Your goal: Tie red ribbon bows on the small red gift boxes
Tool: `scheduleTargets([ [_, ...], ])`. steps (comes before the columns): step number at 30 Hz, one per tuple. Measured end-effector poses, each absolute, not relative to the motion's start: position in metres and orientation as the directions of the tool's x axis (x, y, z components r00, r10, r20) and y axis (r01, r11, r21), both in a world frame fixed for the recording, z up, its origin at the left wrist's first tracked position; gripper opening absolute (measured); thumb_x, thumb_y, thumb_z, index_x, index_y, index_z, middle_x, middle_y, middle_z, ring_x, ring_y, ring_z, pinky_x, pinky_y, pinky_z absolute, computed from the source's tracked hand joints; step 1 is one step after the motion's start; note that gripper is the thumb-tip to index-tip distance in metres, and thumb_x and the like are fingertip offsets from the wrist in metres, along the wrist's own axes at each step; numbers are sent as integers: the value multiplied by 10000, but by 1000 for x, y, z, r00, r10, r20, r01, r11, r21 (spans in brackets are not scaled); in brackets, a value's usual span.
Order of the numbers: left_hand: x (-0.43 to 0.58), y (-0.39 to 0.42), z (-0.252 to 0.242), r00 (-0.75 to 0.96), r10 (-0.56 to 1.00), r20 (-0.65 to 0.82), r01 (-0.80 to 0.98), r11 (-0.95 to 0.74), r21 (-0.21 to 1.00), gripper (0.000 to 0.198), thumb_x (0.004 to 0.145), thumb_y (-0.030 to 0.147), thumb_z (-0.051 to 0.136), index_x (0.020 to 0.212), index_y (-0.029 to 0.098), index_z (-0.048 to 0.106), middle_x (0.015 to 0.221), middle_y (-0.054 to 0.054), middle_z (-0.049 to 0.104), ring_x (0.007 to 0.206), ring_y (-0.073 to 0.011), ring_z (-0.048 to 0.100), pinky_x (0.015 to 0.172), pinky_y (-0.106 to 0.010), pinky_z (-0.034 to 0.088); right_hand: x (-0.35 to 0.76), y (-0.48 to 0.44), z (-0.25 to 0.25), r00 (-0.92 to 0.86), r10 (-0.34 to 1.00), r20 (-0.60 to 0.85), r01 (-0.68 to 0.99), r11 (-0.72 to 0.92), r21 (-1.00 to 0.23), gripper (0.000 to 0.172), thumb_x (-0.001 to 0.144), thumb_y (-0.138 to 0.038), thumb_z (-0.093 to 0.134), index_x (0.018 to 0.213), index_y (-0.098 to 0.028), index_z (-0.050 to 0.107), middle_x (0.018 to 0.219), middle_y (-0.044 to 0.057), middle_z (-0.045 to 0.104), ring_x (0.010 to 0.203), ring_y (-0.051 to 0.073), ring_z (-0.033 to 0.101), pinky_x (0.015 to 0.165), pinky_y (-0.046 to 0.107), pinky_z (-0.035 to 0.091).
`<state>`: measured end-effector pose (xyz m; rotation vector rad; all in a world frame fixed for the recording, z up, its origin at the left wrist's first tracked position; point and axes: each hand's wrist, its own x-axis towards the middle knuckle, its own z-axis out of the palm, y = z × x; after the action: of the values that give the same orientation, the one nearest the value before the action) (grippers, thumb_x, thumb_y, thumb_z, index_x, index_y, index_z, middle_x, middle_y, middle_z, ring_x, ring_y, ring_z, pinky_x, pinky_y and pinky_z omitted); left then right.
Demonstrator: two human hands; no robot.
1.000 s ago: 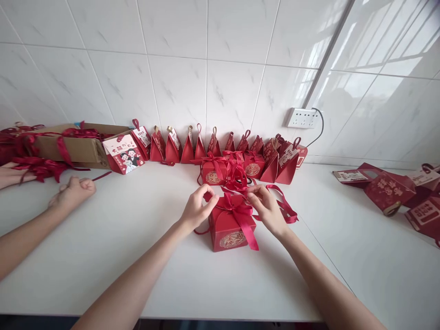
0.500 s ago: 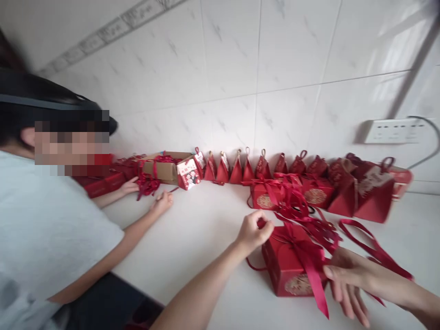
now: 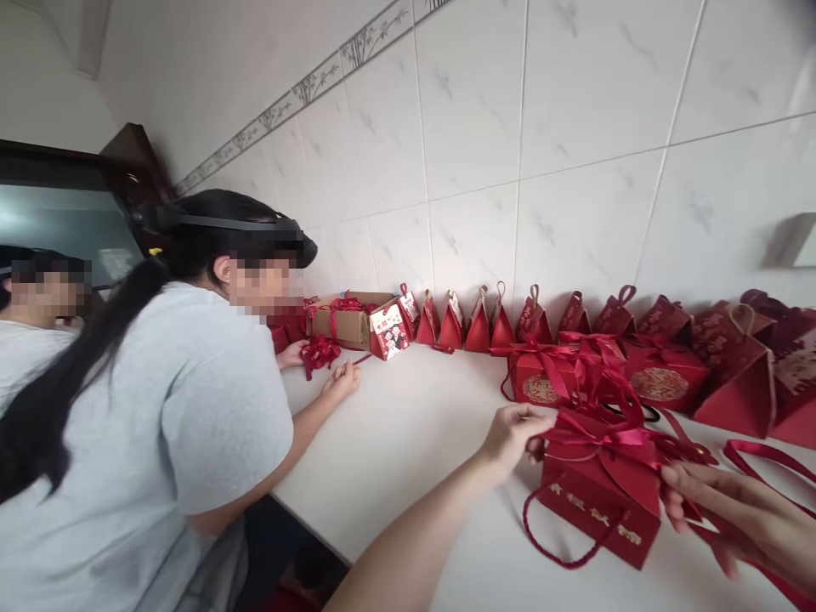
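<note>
A red gift box stands in front of me, its side with gold characters and a twisted rope handle turned towards me. On its top lies a bow of shiny red ribbon. My left hand is closed at the box's left upper edge, pinching a loop of the ribbon between thumb and fingers. At the right side my right hand has its thumb and fingers closed on the ribbon by the box's corner; a ribbon tail runs out beneath it, and some fingertips are hidden.
Behind the box are more red boxes with bows and loose ribbon. Small triangular red boxes line the tiled wall. To the left, a co-worker leans over the white table beside a cardboard box. Another person is farther left.
The box has turned, so its handle side faces me instead of the emblem side. Both hands have come onto the ribbon. My view has swung left, showing a second person.
</note>
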<state>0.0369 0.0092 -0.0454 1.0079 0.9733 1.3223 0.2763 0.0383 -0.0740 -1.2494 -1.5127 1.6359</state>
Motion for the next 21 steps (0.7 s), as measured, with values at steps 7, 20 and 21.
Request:
scheduleTargets([
  [7,-23,38,-37,-501,861,-91,-537,-227,813,334,828,408,604,660,144,486,513,83,378,420,-35,362,444,-172,333,283,32,-26,236,952,-194,-731,42,-681,373,585,-101,511,546,-186,149,440,-68,172,328,61,248,273,148,233],
  [20,-25,50,-42,-609,773,-176,-600,-304,740,327,874,296,529,611,168,383,503,91,294,408,-40,257,486,-186,356,294,32,-41,75,988,133,-573,152,-805,442,707,-321,590,483,-200,229,486,-53,187,405,81,196,299,182,227],
  [21,-22,49,-42,-609,776,-164,-582,-297,757,296,882,315,530,649,153,443,530,79,358,422,-42,304,484,-190,365,292,33,-41,13,979,202,-489,182,-853,448,761,-375,572,481,-206,266,483,-47,218,401,88,217,297,192,245],
])
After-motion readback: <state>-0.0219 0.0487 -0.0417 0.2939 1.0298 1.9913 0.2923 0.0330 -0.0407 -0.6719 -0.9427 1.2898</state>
